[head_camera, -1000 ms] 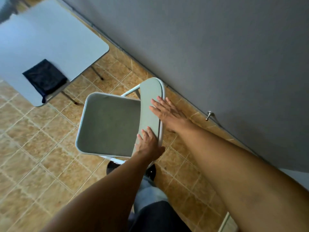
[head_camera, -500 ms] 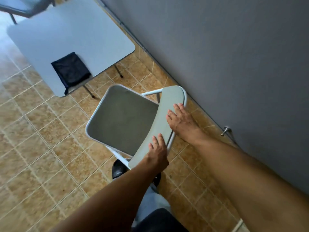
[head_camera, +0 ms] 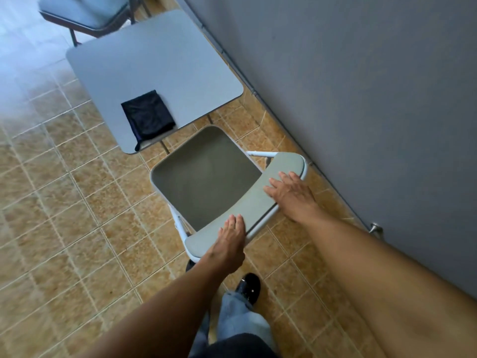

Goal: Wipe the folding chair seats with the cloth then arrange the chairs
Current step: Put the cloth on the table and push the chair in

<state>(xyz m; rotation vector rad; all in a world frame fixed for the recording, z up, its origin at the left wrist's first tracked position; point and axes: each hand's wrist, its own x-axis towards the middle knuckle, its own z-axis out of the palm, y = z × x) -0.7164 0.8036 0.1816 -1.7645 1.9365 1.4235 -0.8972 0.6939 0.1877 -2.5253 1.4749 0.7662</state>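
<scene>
Both hands rest on the backrest [head_camera: 247, 205] of the folding chair [head_camera: 206, 177]. The left hand [head_camera: 229, 244] lies over the near end of the backrest with fingers extended and flat on the pad; whether the thumb hooks behind the frame cannot be determined. The right hand [head_camera: 289, 195] lies over the far end, palm down, fingers spread, not clenched. The backrest's long axis runs from the left hand to the right hand, diagonally toward the grey wall [head_camera: 361, 99]. The seat [head_camera: 204, 177] lies directly ahead of both hands, beyond the fingertips, unfolded and bare. The cloth [head_camera: 147, 115], dark and folded, lies further ahead and to the left of the left hand, on the near corner of a grey table [head_camera: 154, 63], well apart from both hands. The left hand is judged the nearer one for reaching it. The table edge stands just beyond the seat's front rim, which limits any forward push of the chair. The wall lies just to the right of the right hand, with a door stop [head_camera: 375, 227] at its base. A second chair [head_camera: 85, 11] stands beyond the table. The person's shoe [head_camera: 249, 286] is behind the left hand, near the chair's rear legs.
</scene>
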